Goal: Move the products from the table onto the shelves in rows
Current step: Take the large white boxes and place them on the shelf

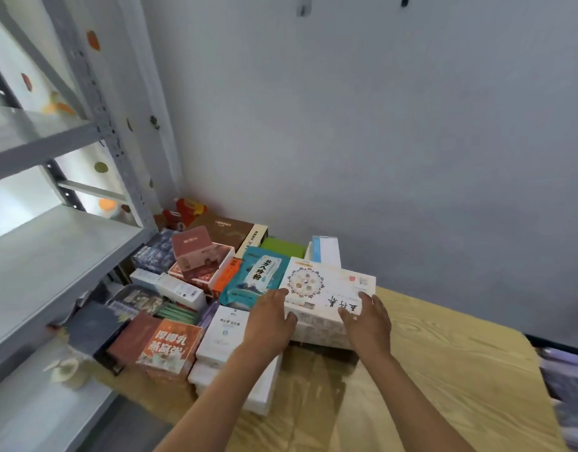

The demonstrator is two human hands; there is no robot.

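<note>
White box (pixel 326 288) is gripped at both near corners: left hand (pixel 269 316) and right hand (pixel 367 321) clamped on it, thumbs on top. Box sits atop the pile on the desk (pixel 444 370). Teal pouch (pixel 253 278) lies just left of the left grip; shelves (pixel 53 252) stand further left

wall (pixel 379 125): plain grey | window (pixel 23 194): bright, left | table (pixel 444 370): wood-grain top
</note>
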